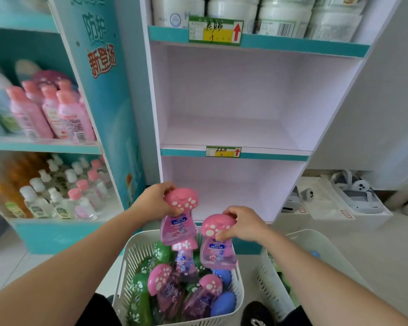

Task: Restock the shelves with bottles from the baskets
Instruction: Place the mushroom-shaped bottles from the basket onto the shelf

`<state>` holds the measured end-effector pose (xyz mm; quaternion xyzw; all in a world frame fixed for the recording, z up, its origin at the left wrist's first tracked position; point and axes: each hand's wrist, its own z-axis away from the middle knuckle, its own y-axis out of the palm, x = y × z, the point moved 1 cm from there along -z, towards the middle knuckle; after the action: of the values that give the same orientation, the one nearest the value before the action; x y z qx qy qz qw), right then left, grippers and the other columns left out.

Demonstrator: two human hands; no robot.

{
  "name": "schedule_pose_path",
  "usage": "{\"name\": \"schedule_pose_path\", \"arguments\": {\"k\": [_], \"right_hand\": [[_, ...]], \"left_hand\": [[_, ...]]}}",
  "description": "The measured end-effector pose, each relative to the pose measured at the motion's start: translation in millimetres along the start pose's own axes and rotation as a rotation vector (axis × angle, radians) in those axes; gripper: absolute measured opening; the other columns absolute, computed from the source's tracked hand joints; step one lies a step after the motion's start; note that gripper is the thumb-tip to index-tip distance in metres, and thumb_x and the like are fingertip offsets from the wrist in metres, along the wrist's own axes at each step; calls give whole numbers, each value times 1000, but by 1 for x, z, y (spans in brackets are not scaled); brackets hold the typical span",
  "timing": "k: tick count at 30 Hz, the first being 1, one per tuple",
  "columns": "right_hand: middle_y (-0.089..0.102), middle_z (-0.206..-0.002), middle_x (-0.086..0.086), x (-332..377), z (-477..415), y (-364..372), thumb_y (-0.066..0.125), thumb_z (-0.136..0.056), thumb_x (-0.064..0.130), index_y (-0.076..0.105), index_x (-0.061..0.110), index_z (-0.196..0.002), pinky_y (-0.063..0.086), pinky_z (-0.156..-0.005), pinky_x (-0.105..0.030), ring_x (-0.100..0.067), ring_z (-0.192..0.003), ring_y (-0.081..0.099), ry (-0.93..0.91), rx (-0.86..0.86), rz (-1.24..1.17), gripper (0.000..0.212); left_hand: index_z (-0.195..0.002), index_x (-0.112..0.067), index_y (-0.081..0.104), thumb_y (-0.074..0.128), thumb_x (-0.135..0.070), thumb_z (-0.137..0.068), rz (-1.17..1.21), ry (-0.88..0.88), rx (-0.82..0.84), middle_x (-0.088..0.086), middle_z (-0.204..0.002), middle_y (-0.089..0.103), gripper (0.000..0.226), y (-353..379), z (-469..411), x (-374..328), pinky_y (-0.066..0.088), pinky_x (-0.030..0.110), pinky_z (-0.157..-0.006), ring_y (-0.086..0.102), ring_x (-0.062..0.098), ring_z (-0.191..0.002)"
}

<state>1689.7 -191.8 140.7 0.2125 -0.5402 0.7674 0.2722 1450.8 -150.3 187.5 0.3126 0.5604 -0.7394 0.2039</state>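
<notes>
Head view: left hand (157, 200) grips 1 pink mushroom-cap bottle (178, 218) by its cap; right hand (242, 223) grips another pink bottle (218, 242) likewise. Both are held above white basket (120, 285) of bottles, before shelf unit (233, 152).

Pale tiled floor (339, 245). White wall (391, 90) at right. White shelf unit (269, 155) with teal front edges in centre. Teal shelf unit (45, 145) just left, its side panel (104, 95) with blue and red Chinese lettering. White boxes (327, 208) with headsets (356, 196) on floor by wall.
</notes>
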Motion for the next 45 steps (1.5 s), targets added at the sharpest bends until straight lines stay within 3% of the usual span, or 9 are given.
{"name": "schedule_pose_path", "arguments": {"k": [13,19,24,27,30,37,39,42,45], "right_hand": [[61,-114,6,-47,-59,118,87,-57,44,56,23,-111,48,-90,-32,-15,-102,58,137,254,104,66],[58,-125,4,-64,-82,148,84,-64,41,54,20,-124,45,-93,-29,-17,-109,57,184,405,155,70],[68,-107,-4,-78,-102,165,62,-85,49,68,11,-105,48,-85,-32,-18,-93,63,238,528,194,43],[65,-90,-5,-85,-116,176,48,-95,35,64,12,-83,45,-77,-31,-23,-90,62,248,413,110,30],[62,-115,-8,-93,-134,187,44,-94,19,59,13,-114,47,-92,-32,-28,-110,58,227,317,179,26],[65,-114,-7,-110,-159,220,54,-86,22,60,18,-113,49,-85,-31,-25,-100,61,181,426,311,28],[61,-120,-9,-118,-164,225,55,-83,27,57,19,-117,46,-93,-35,-29,-107,56,176,433,443,35],[48,-132,-10,-124,-165,228,60,-80,29,51,21,-129,40,-104,-44,-31,-120,43,128,422,588,50],[58,-123,-6,-120,-159,226,66,-76,29,57,23,-121,47,-97,-37,-27,-113,53,58,339,582,46]], "left_hand": [[-123,-23,55,82,-22,-68,-31,-227,133,-2,-111,62,61,72,-24,101,53,39,-90,61,20,-98],[-124,-24,53,80,-22,-72,-69,-267,202,-7,-101,59,57,87,-43,121,47,24,-71,57,14,-87],[-124,-26,52,80,-23,-72,-57,-303,212,-7,-103,58,59,92,-59,132,51,27,-76,59,16,-90],[-123,-25,53,80,-22,-72,-27,-320,231,-5,-106,59,58,94,-69,137,54,35,-86,60,18,-94],[-122,-25,53,80,-21,-72,-4,-326,242,-4,-108,60,57,95,-78,143,54,39,-88,61,19,-95],[-124,-27,51,77,-25,-75,-6,-303,251,-4,-110,61,56,99,-85,152,55,39,-88,61,18,-97],[-124,-27,51,77,-26,-76,4,-303,258,-5,-110,60,55,99,-87,153,55,39,-88,61,18,-98],[-124,-27,51,77,-25,-76,11,-307,256,-6,-107,58,55,98,-88,155,55,39,-87,60,18,-98],[-125,-28,49,77,-26,-76,4,-316,256,-5,-110,58,56,97,-88,157,55,40,-88,60,19,-99]]}}
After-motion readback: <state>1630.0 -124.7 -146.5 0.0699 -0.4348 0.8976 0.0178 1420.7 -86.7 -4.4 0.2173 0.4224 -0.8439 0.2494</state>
